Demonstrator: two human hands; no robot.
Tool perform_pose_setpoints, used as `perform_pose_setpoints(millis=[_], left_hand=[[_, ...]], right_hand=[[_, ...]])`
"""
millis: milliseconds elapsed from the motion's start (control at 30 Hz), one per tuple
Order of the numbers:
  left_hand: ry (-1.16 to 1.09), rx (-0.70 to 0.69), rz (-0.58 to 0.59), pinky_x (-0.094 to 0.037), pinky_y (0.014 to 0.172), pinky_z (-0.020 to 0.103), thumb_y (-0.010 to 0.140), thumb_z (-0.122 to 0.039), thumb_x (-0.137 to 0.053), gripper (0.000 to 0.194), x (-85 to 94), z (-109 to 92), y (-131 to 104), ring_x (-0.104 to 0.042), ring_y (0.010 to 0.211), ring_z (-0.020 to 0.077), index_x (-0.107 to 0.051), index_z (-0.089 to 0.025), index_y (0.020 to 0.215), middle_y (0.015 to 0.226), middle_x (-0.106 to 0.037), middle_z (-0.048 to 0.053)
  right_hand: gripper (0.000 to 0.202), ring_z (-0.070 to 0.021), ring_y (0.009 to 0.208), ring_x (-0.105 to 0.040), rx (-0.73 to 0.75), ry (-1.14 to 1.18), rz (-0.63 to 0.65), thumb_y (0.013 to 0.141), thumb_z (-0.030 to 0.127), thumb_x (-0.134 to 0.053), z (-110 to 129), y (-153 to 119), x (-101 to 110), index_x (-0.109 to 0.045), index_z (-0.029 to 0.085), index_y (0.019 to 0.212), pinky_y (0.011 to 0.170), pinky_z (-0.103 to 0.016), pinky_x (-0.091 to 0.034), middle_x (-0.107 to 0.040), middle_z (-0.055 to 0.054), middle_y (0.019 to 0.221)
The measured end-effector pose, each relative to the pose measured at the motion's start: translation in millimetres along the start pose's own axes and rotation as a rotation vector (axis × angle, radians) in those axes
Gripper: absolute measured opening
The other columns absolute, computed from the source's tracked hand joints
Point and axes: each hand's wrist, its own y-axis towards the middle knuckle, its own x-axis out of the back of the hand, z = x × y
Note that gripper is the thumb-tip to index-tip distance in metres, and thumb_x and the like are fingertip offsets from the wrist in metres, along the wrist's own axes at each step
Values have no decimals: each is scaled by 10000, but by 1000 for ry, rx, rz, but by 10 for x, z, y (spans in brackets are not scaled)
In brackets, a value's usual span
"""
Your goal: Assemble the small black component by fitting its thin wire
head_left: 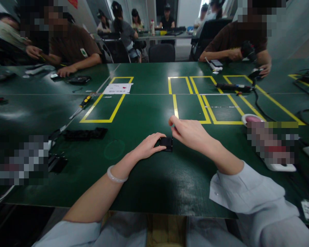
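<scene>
A small black rectangular part point(166, 142) lies on the green tabletop in front of me. My left hand point(149, 145) grips its left side between thumb and fingers and steadies it against the table. Just right of the part is my right hand point(192, 133), its fingers curled together in a pinch, the fingertips raised above the part's right edge. Whatever sits in that pinch, if anything, is too small or hidden to make out.
Yellow tape rectangles point(175, 106) mark the green table point(144, 185). A paper sheet point(118, 88), a yellow-black screwdriver point(85, 101) and a black strip-shaped part point(84, 134) lie left. A white-rimmed tray point(280, 167) is right; a black corded tool point(233, 87) lies beyond. Co-workers sit opposite.
</scene>
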Motion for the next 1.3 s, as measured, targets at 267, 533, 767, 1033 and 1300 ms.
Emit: perform_pose_setpoints(millis=[267,533,767,1033,1300], left_hand=[[-3,-4,0,-428,929,376,900,-427,-543,369,-3,9,-4,-561,1078,245,-483,-209,1192,1167,-594,69],[-6,-9,1,-422,934,366,899,-420,-549,357,0,3,1,-556,1079,238,-487,-209,1180,1167,-592,63],[-3,-9,0,-426,921,372,901,-431,-544,368,3,4,0,-559,1067,240,-489,-205,1186,1154,-596,71],[4,-4,3,-429,924,380,902,-440,-539,397,-2,6,-3,-565,1065,243,-479,-204,1216,1160,-598,76],[2,-4,1,-429,934,374,901,-430,-543,373,-1,5,1,-560,1076,237,-487,-198,1188,1162,-595,72]], right_hand=[[243,-161,638,-602,5,-18,19,963,321,-314,2,12,4,-498,192,1056,512,-265,-210,-692,-31,808],[239,-155,635,-589,-9,-3,14,911,252,-344,11,6,7,-492,193,1090,524,-272,-218,-695,-36,846],[218,-156,657,-598,2,16,14,944,314,-344,6,2,16,-493,196,1051,529,-268,-222,-693,-35,841],[274,-161,662,-604,0,26,37,965,405,-346,13,4,35,-498,195,1054,542,-265,-234,-693,-37,813],[253,-152,615,-586,-2,-28,29,967,309,-301,4,14,-2,-502,191,1067,516,-263,-203,-691,-38,793]])
